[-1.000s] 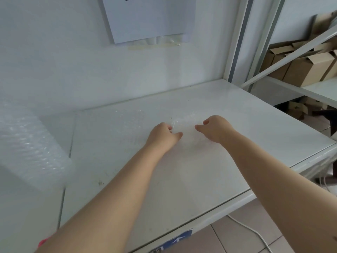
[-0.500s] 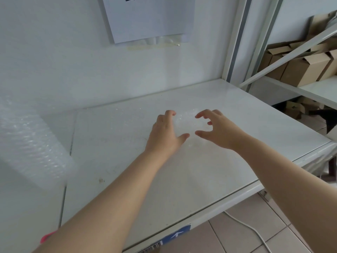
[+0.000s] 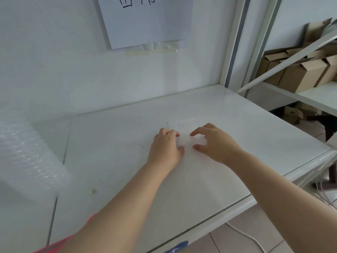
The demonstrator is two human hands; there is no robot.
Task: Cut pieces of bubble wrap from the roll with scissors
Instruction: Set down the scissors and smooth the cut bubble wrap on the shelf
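Cardboard boxes (image 3: 300,77): contents unseen | left hand (image 3: 166,148), right hand (image 3: 216,143): hold bubble wrap (image 3: 186,141)

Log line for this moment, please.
left hand: grips bubble wrap piece | right hand: grips same piece | roll: far left, untouched | scissors: not in view

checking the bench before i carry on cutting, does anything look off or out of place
Below the paper sheet on the wall, a clear tape strip hangs crumpled and loose. A dark smudge marks the table near its front left. No scissors show, though the left hand and right hand hold a bubble wrap piece.
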